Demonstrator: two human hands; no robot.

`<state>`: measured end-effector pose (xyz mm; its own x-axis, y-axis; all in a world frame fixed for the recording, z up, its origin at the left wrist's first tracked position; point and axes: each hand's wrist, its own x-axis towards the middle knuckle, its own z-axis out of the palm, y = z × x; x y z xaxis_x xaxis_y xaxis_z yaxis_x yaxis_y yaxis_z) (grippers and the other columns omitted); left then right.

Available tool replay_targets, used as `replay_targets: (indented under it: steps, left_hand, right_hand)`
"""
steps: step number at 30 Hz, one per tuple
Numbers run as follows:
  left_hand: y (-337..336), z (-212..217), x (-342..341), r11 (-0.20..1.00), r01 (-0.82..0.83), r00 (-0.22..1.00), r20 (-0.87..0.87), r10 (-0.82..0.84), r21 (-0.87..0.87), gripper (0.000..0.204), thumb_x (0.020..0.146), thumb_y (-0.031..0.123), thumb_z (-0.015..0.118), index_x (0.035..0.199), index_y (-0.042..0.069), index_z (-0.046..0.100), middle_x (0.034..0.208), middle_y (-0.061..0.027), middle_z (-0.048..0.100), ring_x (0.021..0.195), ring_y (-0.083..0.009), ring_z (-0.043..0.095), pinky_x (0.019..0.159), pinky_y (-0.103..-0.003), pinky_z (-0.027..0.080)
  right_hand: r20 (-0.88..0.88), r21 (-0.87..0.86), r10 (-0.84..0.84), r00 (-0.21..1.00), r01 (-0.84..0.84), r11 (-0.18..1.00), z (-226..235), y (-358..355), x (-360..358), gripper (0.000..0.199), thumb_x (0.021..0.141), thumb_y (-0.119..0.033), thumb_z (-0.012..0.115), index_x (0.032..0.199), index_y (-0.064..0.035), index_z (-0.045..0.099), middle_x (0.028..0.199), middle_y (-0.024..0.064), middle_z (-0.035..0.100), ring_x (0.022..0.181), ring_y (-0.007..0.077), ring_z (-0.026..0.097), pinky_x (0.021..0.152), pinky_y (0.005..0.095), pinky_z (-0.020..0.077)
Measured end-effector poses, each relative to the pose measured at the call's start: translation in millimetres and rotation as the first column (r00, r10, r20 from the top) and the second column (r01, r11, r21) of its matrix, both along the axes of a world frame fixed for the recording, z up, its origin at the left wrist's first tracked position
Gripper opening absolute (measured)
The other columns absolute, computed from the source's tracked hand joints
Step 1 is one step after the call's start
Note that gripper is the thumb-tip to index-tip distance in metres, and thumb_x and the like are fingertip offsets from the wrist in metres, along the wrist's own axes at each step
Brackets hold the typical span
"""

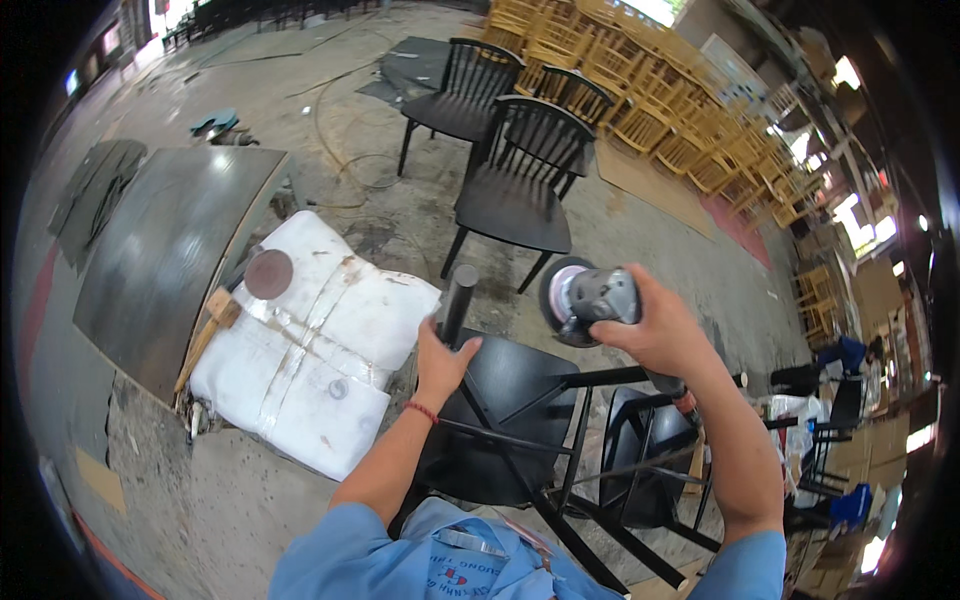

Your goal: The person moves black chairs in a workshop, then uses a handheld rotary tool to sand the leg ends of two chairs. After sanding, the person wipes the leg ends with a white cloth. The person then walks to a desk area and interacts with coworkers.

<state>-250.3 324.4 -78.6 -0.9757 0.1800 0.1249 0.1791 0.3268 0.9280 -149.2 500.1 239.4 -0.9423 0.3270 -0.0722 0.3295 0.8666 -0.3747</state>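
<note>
A black wooden chair [510,400] lies turned over in front of me, its legs and rungs sticking out. My left hand [442,362] is wrapped round the lower part of one black chair leg [459,305], whose round end points up and away from me. In my right hand [655,325] is a grey disc sander [598,297], held above and to the right of that leg, apart from it. The sander's round pad faces left. A hose with an orange-red fitting [685,402] hangs below my right wrist.
A white wrapped pad [330,420] lies at the left, bearing a brown sanding disc [269,274] and a wooden mallet [210,325]. Behind it is a dark board [170,260]. Black chairs [515,205] stand ahead, stacked yellow chairs [640,110] beyond. Another overturned chair [640,460] lies right.
</note>
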Motion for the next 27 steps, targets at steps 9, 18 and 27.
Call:
replay_targets:
  steps: [9, 18, 27]
  left_hand:
    - [24, 59, -65, 0.899, 0.259, 0.963, -0.161, -0.215, 0.353, 0.035, 0.077, 0.008, 0.076, 0.109, 0.001, 0.063, 0.099, -0.0164, 0.071, 0.096, -0.0294, 0.070, 0.083, -0.034, 0.053]
    - [33, 53, -66, 0.926, 0.169, 0.985, -0.084, -0.149, 0.337, 0.031, 0.080, 0.013, 0.074, 0.105, -0.001, 0.063, 0.092, -0.0237, 0.069, 0.089, -0.0421, 0.066, 0.075, -0.039, 0.053]
    - [31, 61, -62, 0.891, 0.211, 0.965, -0.229, -0.126, 0.402, 0.025, 0.080, 0.012, 0.075, 0.096, 0.000, 0.061, 0.089, -0.0210, 0.069, 0.089, -0.0394, 0.068, 0.075, -0.038, 0.053]
  right_hand:
    - [0.197, -0.076, 0.169, 0.966, -0.157, 0.985, -14, -52, -78, 0.066, 0.068, -0.032, 0.073, 0.122, 0.0008, 0.055, 0.102, 0.0255, 0.068, 0.098, 0.0397, 0.067, 0.086, 0.0424, 0.0519]
    - [0.124, 0.155, 0.092, 0.988, -0.111, 0.982, -35, -34, -101, 0.064, 0.070, -0.029, 0.074, 0.124, -0.0011, 0.053, 0.104, 0.0234, 0.068, 0.098, 0.0380, 0.066, 0.085, 0.0420, 0.0515]
    - [0.217, 0.013, 0.193, 0.957, -0.200, 0.980, -23, -46, -94, 0.069, 0.070, -0.035, 0.071, 0.126, 0.0013, 0.053, 0.109, 0.0283, 0.067, 0.103, 0.0422, 0.065, 0.090, 0.0434, 0.0516]
